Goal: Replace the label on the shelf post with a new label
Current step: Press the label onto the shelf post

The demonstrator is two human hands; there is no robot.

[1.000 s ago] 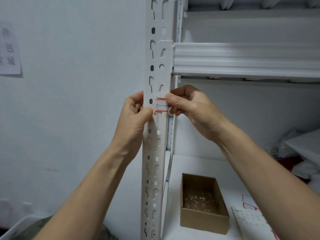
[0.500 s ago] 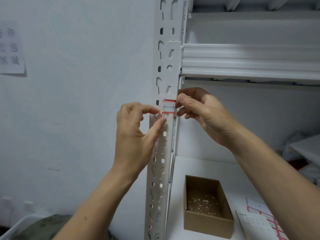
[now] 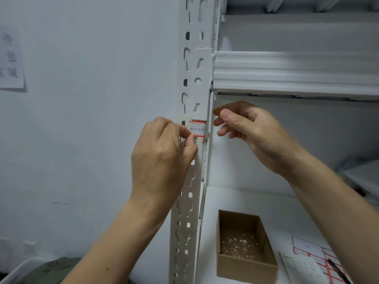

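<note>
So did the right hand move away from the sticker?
Yes. The right hand has pulled back rightward off the label and shelf post.

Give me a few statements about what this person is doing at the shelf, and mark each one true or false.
1. The small red-bordered paper label sits on the white perforated metal shelf post. True.
2. The left hand touches the label's lower left corner. True.
3. The right hand is pressing on the label. False: it hovers just right of the post, touching nothing visible.
4. The open brown cardboard box holds a stack of fresh labels. False: it holds only small white scraps.
5. A sheet of red-bordered labels lies on the shelf at lower right. True.
</note>
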